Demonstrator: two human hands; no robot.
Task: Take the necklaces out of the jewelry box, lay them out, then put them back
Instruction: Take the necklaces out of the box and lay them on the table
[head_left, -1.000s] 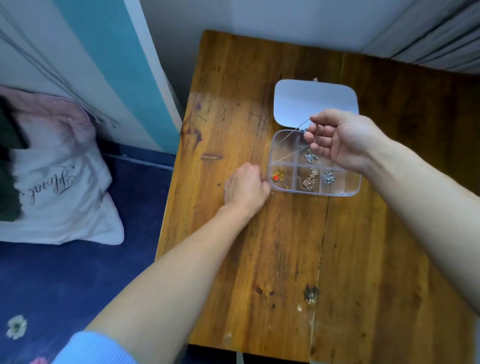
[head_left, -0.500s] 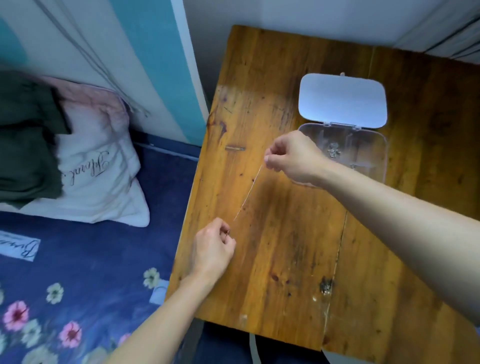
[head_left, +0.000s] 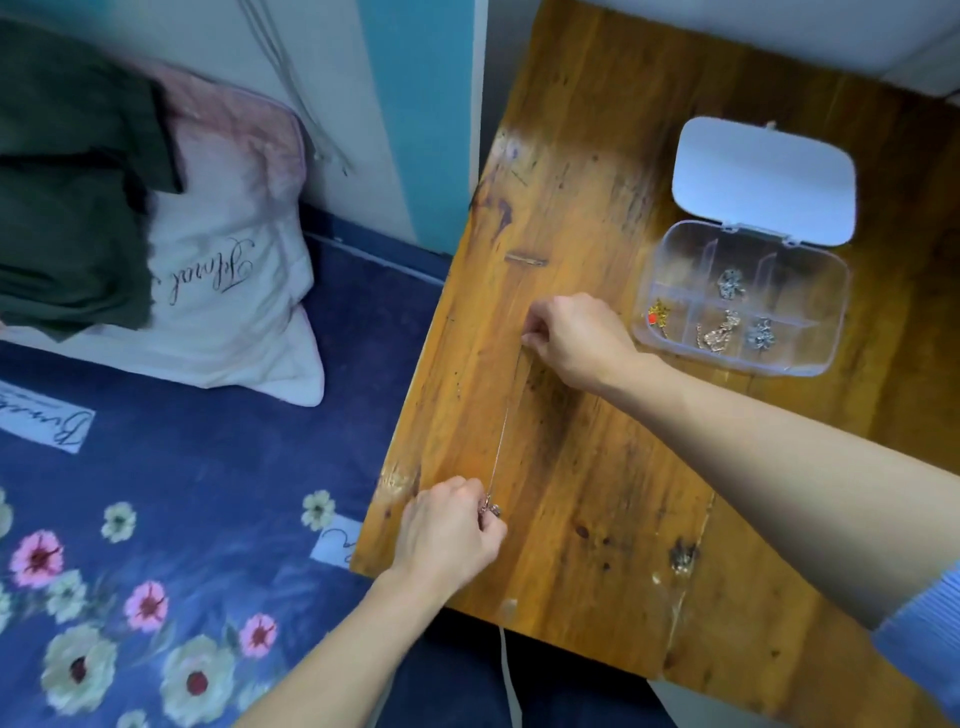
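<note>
A thin silver necklace (head_left: 500, 441) is stretched straight along the left side of the wooden table (head_left: 597, 467). My left hand (head_left: 449, 530) pinches its near end, where a small pendant shows at the fingertips. My right hand (head_left: 576, 340) pinches the far end, low over the wood. The clear plastic jewelry box (head_left: 826, 312) stands open to the right of my right hand, its white lid (head_left: 763, 179) folded back. Several compartments hold small bundled necklaces, among them a gold one with a red piece (head_left: 657, 313).
The table's left edge drops off to a bed with a dark blue flowered cover (head_left: 156, 519). A white and pink pillow (head_left: 223, 291) with dark green cloth (head_left: 67, 182) on it lies at the far left. A wall runs behind the table.
The necklace came out of the box and is now pulled out long. Both hands moved left and toward me, down to the table, and the view swung left.
</note>
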